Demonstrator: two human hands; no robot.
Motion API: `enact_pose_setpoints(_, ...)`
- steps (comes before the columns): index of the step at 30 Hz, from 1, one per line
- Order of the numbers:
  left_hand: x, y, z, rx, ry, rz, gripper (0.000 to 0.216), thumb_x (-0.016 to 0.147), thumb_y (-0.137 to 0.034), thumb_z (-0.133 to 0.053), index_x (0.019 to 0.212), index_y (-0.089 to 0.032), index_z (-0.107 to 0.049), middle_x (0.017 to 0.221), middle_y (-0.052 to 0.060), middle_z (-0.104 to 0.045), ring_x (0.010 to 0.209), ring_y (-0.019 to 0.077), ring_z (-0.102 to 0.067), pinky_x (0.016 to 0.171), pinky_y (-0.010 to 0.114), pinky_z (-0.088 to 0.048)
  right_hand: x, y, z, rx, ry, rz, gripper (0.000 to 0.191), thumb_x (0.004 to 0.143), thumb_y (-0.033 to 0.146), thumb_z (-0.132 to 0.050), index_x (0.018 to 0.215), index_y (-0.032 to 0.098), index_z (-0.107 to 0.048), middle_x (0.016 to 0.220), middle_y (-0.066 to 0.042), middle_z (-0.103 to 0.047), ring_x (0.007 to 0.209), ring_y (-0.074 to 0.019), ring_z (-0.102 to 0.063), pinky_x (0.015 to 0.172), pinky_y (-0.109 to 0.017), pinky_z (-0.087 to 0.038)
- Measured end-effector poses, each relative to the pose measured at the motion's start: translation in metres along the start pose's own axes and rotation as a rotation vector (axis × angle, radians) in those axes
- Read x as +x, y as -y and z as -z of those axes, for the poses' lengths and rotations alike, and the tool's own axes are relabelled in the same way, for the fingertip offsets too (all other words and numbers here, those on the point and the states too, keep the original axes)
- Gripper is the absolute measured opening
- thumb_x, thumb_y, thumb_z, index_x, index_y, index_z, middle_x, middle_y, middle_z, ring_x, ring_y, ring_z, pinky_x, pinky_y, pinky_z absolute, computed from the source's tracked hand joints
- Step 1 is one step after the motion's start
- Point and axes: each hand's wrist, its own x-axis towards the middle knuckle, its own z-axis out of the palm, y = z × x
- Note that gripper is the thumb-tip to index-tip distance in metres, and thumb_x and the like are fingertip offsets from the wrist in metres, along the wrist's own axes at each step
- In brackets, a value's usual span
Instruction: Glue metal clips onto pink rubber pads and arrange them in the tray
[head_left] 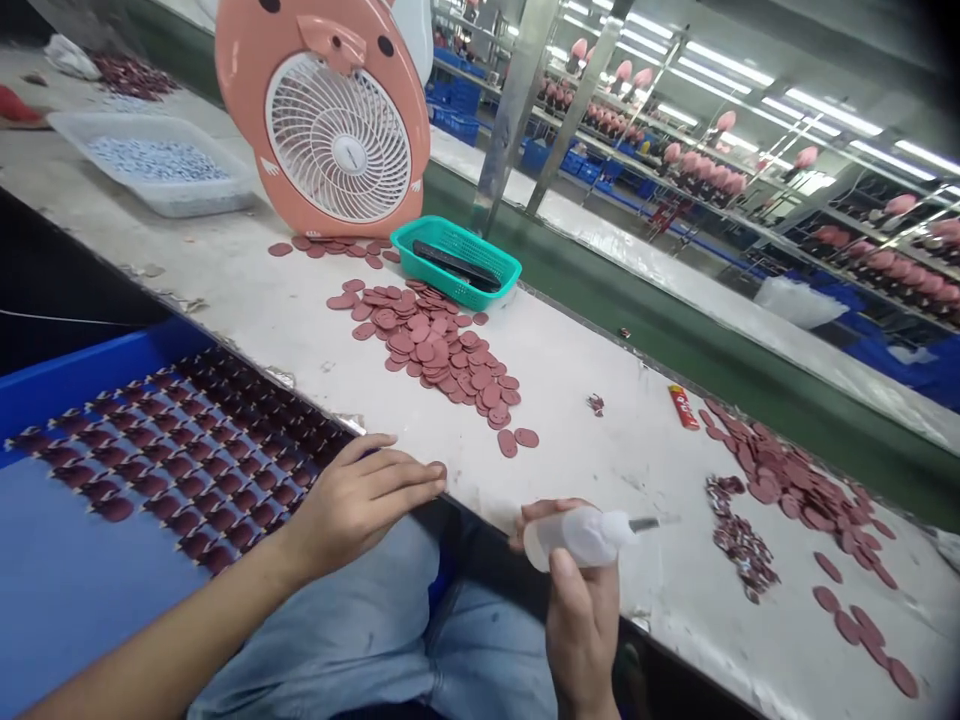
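My right hand (577,610) grips a small translucent squeeze bottle (581,537) with a thin metal nozzle that points right over the white table's near edge. My left hand (364,497) rests at the table edge beside a blue tray (67,590), fingers stretched out and together, holding nothing I can see. Rows of dark red oval pieces (195,450) lie laid out on the tray. A heap of loose dark red ovals (439,345) lies on the table beyond my left hand.
A pink pig-shaped fan (330,110) stands at the back, with a teal basket (457,262) beside it. More ovals (795,490) and small shiny bits (739,540) lie at right, near a red tube (683,407). A white tray (150,165) sits far left.
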Motion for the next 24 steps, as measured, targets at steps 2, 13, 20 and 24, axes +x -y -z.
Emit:
enact_pose_setpoints(2,-0.005,-0.021,-0.005,-0.219,-0.233,0.252,0.015,0.091,-0.028,-0.071,0.097,-0.032,-0.084,0.095,0.004,-0.084,0.087,0.0237,-0.076,0.098,0.040,-0.052,0.001,0.001,-0.007,0.058,0.057,-0.030,0.026,0.098,0.043,-0.057,0.116,0.024,-0.052,0.091,-0.001,-0.065,0.058,-0.0122,-0.060,0.052,-0.026,-0.053)
enact_pose_setpoints(13,-0.020,-0.068,-0.018,-1.079,-0.227,0.656,0.025,0.071,-0.045,-0.091,0.089,-0.029,-0.085,0.071,0.000,-0.072,0.063,0.0117,-0.063,0.062,0.019,-0.054,0.004,0.024,-0.052,0.401,0.345,-0.363,0.045,0.080,0.049,-0.078,0.103,0.026,-0.047,0.072,0.006,-0.061,0.039,-0.0058,-0.040,0.033,-0.017,-0.028)
enact_pose_setpoints(20,-0.030,-0.066,-0.024,-1.195,-0.264,0.737,0.030,0.072,-0.050,-0.089,0.091,-0.027,-0.083,0.087,0.004,-0.073,0.071,0.0159,-0.067,0.054,0.019,-0.054,-0.008,0.019,-0.033,0.294,0.364,-0.478,0.062,0.092,0.058,-0.060,0.135,0.029,-0.026,0.075,0.007,-0.054,0.050,-0.0110,-0.048,0.038,-0.018,-0.038)
enact_pose_setpoints(24,-0.029,-0.070,-0.019,-1.206,-0.376,0.929,0.038,0.062,-0.054,-0.093,0.084,-0.026,-0.082,0.085,0.005,-0.075,0.072,0.0187,-0.069,0.045,0.017,-0.052,-0.011,0.023,0.005,-0.059,0.322,-0.234,0.046,0.098,0.040,-0.058,0.136,0.032,-0.034,0.093,0.000,-0.064,0.067,-0.0141,-0.061,0.056,-0.024,-0.052)
